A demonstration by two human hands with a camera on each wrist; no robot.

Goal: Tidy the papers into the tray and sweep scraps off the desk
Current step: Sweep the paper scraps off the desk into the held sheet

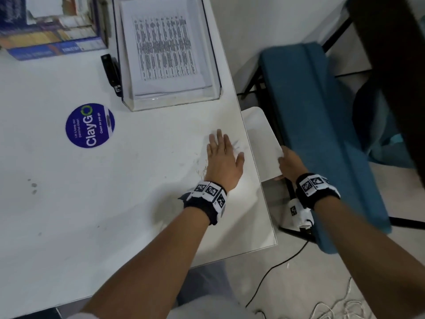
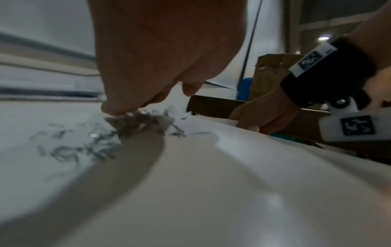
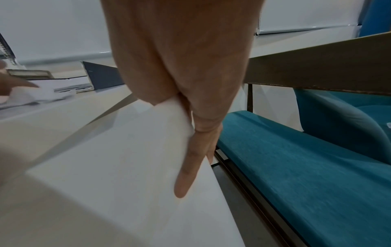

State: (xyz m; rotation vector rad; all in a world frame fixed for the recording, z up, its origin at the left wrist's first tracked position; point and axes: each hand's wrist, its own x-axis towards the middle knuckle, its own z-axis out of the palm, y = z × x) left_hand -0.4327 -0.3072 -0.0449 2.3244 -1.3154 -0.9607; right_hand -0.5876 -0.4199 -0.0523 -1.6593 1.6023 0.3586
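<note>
My left hand (image 1: 224, 155) lies flat on the white desk (image 1: 115, 203) near its right edge, fingers straight, pushing a small heap of paper scraps and grey shavings (image 2: 148, 123) rightward. My right hand (image 1: 290, 162) holds a blank white sheet (image 1: 262, 139) just off the desk's right edge, a little below the top, thumb above and fingers (image 3: 190, 167) beneath it. The clear paper tray (image 1: 170, 102) at the back holds a stack of printed papers (image 1: 164, 47).
A black stapler (image 1: 112, 73) lies left of the tray. Boxes and books (image 1: 50, 26) fill the back left corner. A round blue ClayGo sticker (image 1: 90, 125) is on the desk. A teal bench (image 1: 322, 134) stands right of the desk, cables (image 1: 287, 261) on the floor.
</note>
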